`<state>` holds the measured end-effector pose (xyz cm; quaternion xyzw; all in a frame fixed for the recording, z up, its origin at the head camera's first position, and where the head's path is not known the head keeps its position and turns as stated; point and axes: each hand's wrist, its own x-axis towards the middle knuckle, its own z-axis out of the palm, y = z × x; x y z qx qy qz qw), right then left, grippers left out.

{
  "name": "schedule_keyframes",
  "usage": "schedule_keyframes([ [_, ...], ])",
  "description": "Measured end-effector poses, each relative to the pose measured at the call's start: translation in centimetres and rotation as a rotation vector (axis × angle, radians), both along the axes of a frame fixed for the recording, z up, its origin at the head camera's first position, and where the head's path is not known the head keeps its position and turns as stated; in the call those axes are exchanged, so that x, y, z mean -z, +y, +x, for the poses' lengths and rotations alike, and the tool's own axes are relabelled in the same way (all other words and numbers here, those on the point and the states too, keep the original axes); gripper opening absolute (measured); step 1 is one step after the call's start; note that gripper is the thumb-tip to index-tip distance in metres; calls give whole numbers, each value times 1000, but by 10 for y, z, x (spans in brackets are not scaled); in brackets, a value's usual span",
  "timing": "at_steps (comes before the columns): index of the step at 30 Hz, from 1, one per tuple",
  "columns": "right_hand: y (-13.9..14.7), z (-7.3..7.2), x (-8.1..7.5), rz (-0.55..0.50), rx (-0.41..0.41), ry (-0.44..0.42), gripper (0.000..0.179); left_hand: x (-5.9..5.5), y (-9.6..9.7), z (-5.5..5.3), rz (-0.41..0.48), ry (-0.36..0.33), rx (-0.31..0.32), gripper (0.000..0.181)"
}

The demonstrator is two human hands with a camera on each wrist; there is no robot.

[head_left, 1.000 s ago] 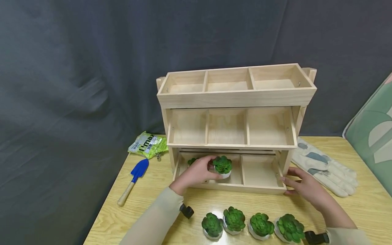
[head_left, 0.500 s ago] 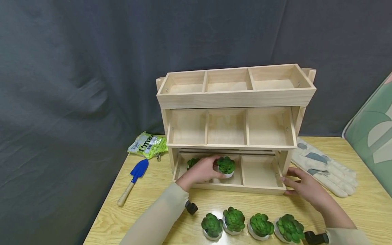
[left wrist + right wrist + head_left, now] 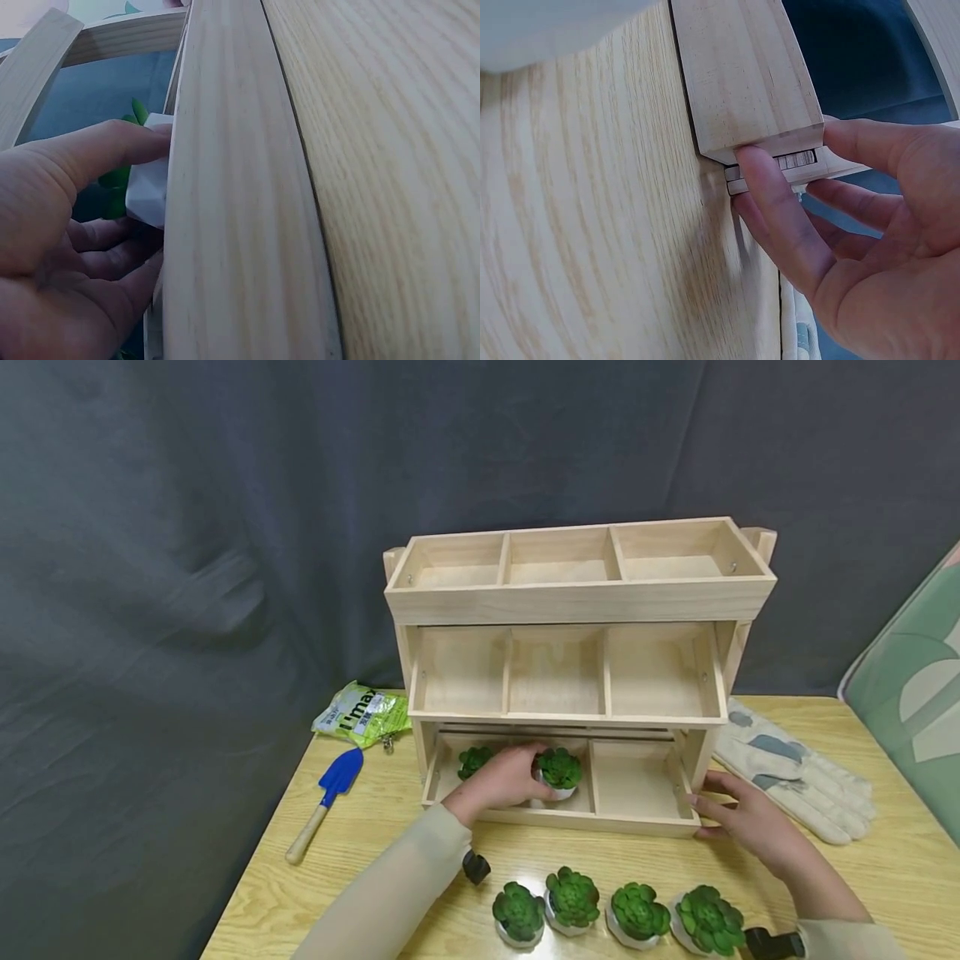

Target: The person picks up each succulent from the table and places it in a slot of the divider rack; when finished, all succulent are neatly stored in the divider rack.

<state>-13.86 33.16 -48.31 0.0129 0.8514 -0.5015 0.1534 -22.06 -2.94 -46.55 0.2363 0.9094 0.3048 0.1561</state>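
Note:
My left hand (image 3: pixel 513 777) grips a small potted succulent (image 3: pixel 558 770) over the middle compartment of the bottom tier of a wooden plant stand (image 3: pixel 577 603). In the left wrist view, thumb and fingers are around its white faceted pot (image 3: pixel 148 180), partly hidden behind the tier's front board (image 3: pixel 232 187). Another succulent (image 3: pixel 474 761) sits in the bottom left compartment, partly covered by the left hand. My right hand (image 3: pixel 753 818) holds the bottom tier's right end; the right wrist view shows thumb and fingers around that wooden corner (image 3: pixel 757 97).
Several potted succulents (image 3: pixel 572 898) stand in a row at the table's front. To the left lie a blue trowel (image 3: pixel 341 774) with a wooden handle and a green-yellow packet (image 3: pixel 363 714). Work gloves (image 3: pixel 795 768) lie right of the stand, near a green patterned panel (image 3: pixel 915 685).
My left hand has moved slightly right and down with the succulent, uncovering more of the plant in the left compartment. The right hand stays at the tier's end.

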Motion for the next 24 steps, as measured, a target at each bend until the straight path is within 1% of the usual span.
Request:
schedule_keyframes([
  [4, 0, 0, 1, -9, 4, -14, 74, 1, 3, -1, -36, 8, -10, 70],
  [8, 0, 0, 1, -18, 3, -11, 74, 3, 8, 0, -57, 9, -16, 72],
  [15, 0, 1, 0, -9, 5, -18, 74, 5, 14, 2, -76, -44, -49, 84],
  [20, 0, -1, -1, 1, 1, -24, 73, 6, 15, 4, -79, -38, -46, 76],
  [22, 0, -1, 0, 7, 1, -26, 72, 6, 16, 5, -80, -38, -47, 80],
  [24, 1, -2, 0, 9, 3, -29, 72, 6, 17, 6, -86, -45, -52, 89],
])
